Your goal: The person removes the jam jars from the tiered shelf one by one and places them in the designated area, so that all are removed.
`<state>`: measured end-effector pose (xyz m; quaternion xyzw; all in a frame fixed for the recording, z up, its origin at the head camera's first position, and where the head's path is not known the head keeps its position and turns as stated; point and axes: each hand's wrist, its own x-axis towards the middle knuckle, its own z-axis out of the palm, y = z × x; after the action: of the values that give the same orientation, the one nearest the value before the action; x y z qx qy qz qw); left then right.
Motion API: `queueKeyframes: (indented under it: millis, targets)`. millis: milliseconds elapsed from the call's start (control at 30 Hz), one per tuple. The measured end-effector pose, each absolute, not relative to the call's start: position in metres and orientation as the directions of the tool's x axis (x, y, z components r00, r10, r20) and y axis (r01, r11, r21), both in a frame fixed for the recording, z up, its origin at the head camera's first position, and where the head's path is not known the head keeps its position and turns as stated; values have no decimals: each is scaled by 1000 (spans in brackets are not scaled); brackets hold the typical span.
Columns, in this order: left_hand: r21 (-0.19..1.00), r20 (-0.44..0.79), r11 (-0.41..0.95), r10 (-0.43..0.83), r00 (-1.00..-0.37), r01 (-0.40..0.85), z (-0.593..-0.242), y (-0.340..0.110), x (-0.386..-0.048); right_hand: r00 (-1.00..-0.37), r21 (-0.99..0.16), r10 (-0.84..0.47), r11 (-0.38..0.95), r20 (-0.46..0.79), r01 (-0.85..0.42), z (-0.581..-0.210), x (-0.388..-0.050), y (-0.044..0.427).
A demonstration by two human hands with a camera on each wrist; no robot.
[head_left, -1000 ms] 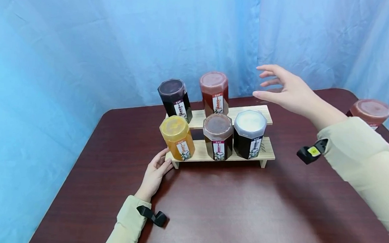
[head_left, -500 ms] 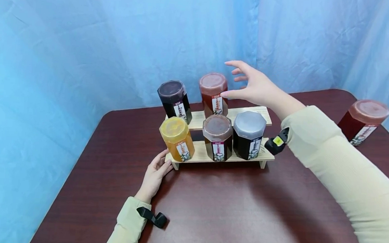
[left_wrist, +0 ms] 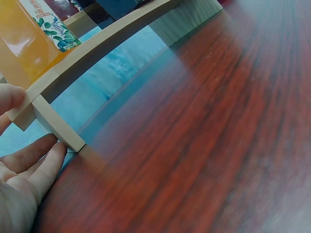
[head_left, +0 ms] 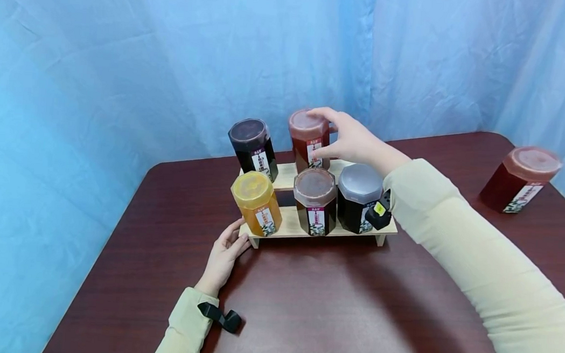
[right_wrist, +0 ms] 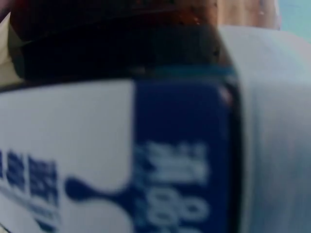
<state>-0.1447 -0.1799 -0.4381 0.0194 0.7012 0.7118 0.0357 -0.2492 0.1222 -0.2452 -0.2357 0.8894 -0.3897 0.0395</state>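
Note:
A two-tier wooden display rack (head_left: pixel 286 226) stands on the table, bearing several octagonal jars. My left hand (head_left: pixel 221 256) holds its front left corner; in the left wrist view the thumb (left_wrist: pixel 10 97) lies on the board's end and fingers touch the leg (left_wrist: pixel 60 127). On the upper tier, my right hand (head_left: pixel 350 140) curves round a red jar (head_left: pixel 301 145), thumb across its label and a finger over its lid. A dark purple jar (head_left: pixel 252 147) is left of it. Yellow (head_left: pixel 258 207), brown (head_left: pixel 312 200) and white-lidded dark (head_left: pixel 356 189) jars fill the lower tier.
Another red jar (head_left: pixel 520 180) stands apart at the table's right. Blue curtains (head_left: pixel 197 58) hang behind the dark wood table (head_left: pixel 313 302). In the right wrist view, a close, blurred jar label (right_wrist: pixel 73 126) takes up most of the picture.
My right hand has moved left and down from the air at right to the red jar on the upper tier. The left hand stays at the rack's corner.

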Motion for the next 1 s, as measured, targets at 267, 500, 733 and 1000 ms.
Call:
queueKeyframes:
  millis: [267,500,733,1000]
  targets:
    - [1000,-28,6,82,-996,-28,-439,-181,-145,-900,-716,-416,588,131,-376,-254,-250,115]
    - [999,-29,17,79,-996,-28,-439,-181,-145,-913,-729,-382,584,141,-357,-256,-248,110]
    - [999,0,32,77,-997,3,-438,-181,-146,-917,-740,-356,566,179,-364,-260,-248,106]
    - [1000,-15,-4,71,-997,-16,-439,-181,-146,-918,-745,-334,553,213,-374,-264,-248,102]
